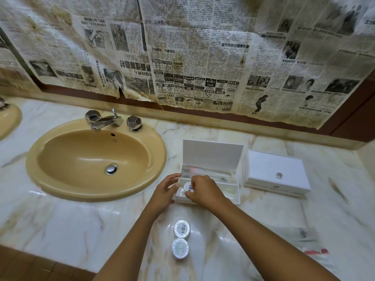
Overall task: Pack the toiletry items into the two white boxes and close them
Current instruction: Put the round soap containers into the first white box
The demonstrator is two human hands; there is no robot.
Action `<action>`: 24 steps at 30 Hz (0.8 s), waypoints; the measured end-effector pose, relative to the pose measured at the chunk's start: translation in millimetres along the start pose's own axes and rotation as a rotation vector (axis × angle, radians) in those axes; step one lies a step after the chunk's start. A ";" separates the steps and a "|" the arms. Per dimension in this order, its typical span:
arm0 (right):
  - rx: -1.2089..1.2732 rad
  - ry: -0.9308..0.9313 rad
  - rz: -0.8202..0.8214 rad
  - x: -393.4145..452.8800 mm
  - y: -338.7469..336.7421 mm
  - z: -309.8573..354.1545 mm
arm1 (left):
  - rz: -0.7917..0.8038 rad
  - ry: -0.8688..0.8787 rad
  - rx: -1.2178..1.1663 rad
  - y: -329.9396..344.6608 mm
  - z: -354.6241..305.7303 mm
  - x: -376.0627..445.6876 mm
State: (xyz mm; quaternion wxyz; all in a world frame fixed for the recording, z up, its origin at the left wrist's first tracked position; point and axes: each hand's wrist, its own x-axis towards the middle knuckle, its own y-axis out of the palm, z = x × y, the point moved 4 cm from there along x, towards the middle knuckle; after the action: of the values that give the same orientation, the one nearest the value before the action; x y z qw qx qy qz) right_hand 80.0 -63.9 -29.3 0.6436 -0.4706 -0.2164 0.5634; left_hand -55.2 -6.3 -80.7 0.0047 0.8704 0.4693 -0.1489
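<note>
An open white box (233,192) stands on the marble counter with its lid (212,154) raised toward the wall. Clear-wrapped items lie in its back part. My right hand (203,189) pinches a round wrapped soap (187,187) over the box's left compartment. My left hand (165,189) rests against the box's left end, fingers relaxed around the corner. A second white box (277,174) sits shut to the right, a clear knob on its lid. Two more round wrapped soaps (182,229) (180,248) lie near the counter's front edge.
A tan sink (95,161) with a chrome tap (106,120) fills the counter's left half. Clear plastic packets (304,238) lie at the front right. Newspaper sheets cover the wall behind. Another basin's rim (8,120) shows at far left.
</note>
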 end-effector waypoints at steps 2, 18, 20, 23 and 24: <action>0.027 0.034 0.028 5.5 4.3 0.0 | 0.003 0.003 0.001 -0.4 -0.3 0.0; 0.066 0.125 0.037 22.9 26.0 -4.3 | 0.000 0.010 0.005 -1.5 2.7 2.0; 0.052 0.123 0.027 22.9 26.8 -3.8 | 0.002 0.009 0.005 -1.4 2.5 1.7; 0.042 0.109 0.050 21.5 27.9 -3.8 | 0.003 0.011 0.006 -0.8 2.5 1.5; 0.041 0.104 0.059 20.9 27.6 -4.0 | 0.004 0.012 0.005 -0.6 2.4 1.6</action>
State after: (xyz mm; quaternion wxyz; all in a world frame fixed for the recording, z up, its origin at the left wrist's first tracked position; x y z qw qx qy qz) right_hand 74.5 -48.1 -59.8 0.6466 -0.4921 -0.1575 0.5612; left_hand -55.5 -5.0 -83.3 -0.0002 0.8722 0.4673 -0.1449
